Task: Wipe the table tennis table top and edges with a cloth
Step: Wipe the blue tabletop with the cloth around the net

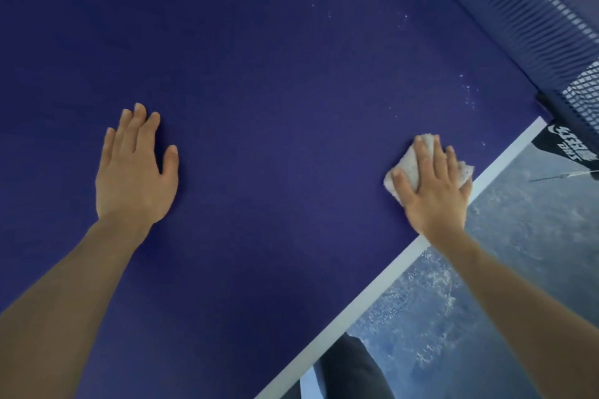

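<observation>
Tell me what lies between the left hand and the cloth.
Head view: only bare blue table top lies between the left hand and the cloth.

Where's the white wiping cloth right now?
Head view, right side: the white terry cloth lies under the right hand on the blue tabletop, beside its white edge line.

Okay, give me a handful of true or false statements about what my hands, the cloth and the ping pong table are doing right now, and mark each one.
1. The right hand presses a white cloth onto the blue table top. True.
2. The left hand holds a second cloth. False: it rests flat on the table top with nothing under it.
3. The cloth lies near the table's white edge line. True.
4. The cloth is draped over the net. False: it lies on the table top, apart from the net.
5. White specks show on the surface near the net. True.
</observation>
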